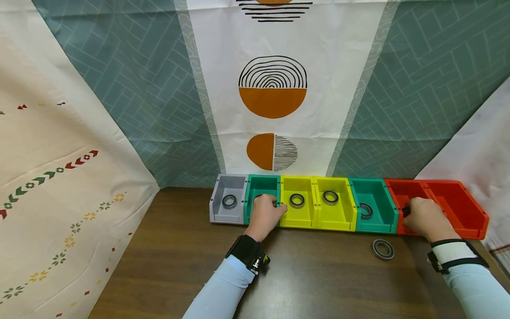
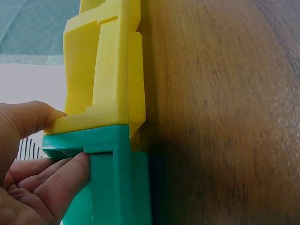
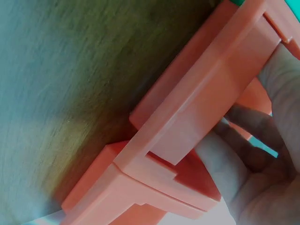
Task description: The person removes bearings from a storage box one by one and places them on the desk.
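Note:
My left hand [image 1: 264,216] pinches the side walls where the left green bin [image 1: 263,180] meets a yellow bin [image 1: 304,217]. In the left wrist view the thumb lies over the yellow rim, and the fingers reach inside the green bin [image 2: 101,187]. A bearing in that green bin is mostly behind the hand. My right hand [image 1: 428,217] reaches into the left red bin [image 1: 402,188] and holds a dark ring-shaped bearing [image 1: 405,211] at its fingertips. The right wrist view shows the hand behind the red bin's front wall [image 3: 211,98], its fingertips and the bearing hidden.
Bearings lie in the grey bin [image 1: 218,215], both yellow bins and the right green bin [image 1: 372,190]. Another bearing [image 1: 383,249] lies on the wooden table [image 1: 318,274] before the row. The right red bin [image 1: 456,199] ends the row. Patterned cloth [image 1: 318,110] hangs behind.

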A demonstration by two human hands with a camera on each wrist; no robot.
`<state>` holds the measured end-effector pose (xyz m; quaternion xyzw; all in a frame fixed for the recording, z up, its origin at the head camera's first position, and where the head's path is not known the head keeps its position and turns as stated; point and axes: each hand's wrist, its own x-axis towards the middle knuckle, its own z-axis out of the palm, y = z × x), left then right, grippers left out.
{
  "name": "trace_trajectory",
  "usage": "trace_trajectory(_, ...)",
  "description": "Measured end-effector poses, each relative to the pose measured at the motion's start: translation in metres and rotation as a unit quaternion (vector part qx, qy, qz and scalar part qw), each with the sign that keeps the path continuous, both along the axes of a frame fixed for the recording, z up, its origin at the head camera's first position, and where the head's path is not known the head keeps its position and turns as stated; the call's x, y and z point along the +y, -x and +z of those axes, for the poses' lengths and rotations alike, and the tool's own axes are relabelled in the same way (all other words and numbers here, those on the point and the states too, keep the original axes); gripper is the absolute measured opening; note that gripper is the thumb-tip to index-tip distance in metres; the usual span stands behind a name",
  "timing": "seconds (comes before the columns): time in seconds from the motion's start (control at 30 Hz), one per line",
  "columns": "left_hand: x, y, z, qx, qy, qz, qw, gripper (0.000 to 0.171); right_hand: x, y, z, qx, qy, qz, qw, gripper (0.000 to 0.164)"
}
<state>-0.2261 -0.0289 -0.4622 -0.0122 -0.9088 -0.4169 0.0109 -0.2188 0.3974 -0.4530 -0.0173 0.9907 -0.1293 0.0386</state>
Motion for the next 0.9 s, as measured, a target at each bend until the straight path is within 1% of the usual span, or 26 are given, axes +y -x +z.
trace_trajectory(0.07, 0.000, 0.000, -0.001, -0.001, 0.000, -0.001, 1.0000, 0.029, 0.000, -0.001, 0.000, 0.016, -0.002, 0.000, 1.000, 0.014)
trace_trajectory(0.13, 0.001, 0.000, -0.001, 0.000, 0.003, 0.000, 1.0000, 0.030, -0.001, -0.002, 0.000, 0.029, 0.000, 0.001, 1.000, 0.015)
trace_trajectory(0.3, 0.001, 0.000, -0.001, 0.001, 0.007, 0.002, 1.0000, 0.031, 0.001, -0.002, -0.002, 0.040, 0.005, 0.003, 0.999, 0.021)
trace_trajectory(0.47, 0.001, 0.000, 0.000, 0.001, -0.002, -0.002, 1.0000, 0.027, 0.001, -0.002, -0.001, 0.051, 0.009, 0.001, 0.999, 0.030)
trace_trajectory(0.63, 0.001, 0.001, 0.000, 0.005, -0.001, -0.001, 1.0000, 0.023, -0.001, -0.006, 0.002, 0.071, 0.010, -0.002, 0.997, 0.030)
trace_trajectory(0.7, 0.001, 0.001, 0.000, 0.008, 0.001, -0.002, 1.0000, 0.022, -0.002, -0.008, 0.004, 0.080, 0.008, -0.008, 0.997, 0.030)
trace_trajectory(0.8, 0.000, 0.001, 0.000, 0.006, 0.000, -0.002, 1.0000, 0.022, -0.002, -0.012, 0.007, 0.088, 0.011, -0.029, 0.996, 0.035)
trace_trajectory(0.9, 0.001, 0.001, 0.000, 0.001, 0.003, 0.000, 1.0000, 0.023, -0.001, -0.015, 0.011, 0.113, 0.015, -0.045, 0.992, 0.036)
